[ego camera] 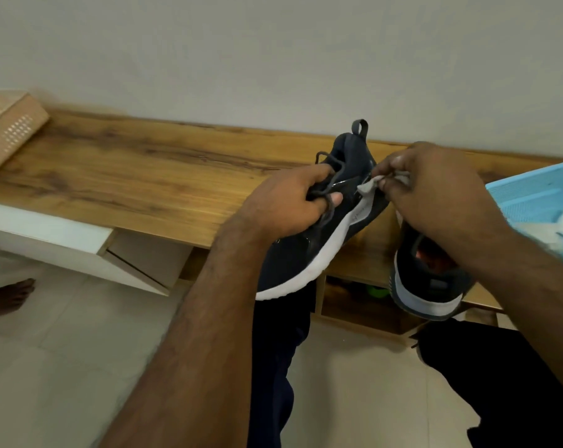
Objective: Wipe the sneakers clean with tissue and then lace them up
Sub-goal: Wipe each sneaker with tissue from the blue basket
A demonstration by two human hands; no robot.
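Left hand (290, 205): curled around the laces and upper of the held sneaker (306, 253).
Right hand (435, 185): a grey tissue (369, 185) is pinched against the sneaker's side.
Held sneaker: dark navy, white sole, raised above the wooden bench (128, 176).
Second sneaker (425, 286): rested on the bench edge, under the right forearm.

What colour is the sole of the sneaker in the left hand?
White, on the sneaker that the left hand grips; head view.

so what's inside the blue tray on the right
The blue tray holds white tissue-like sheets in its near corner, partly hidden by the right forearm. The rest of the tray runs out of frame, so anything else inside cannot be seen.
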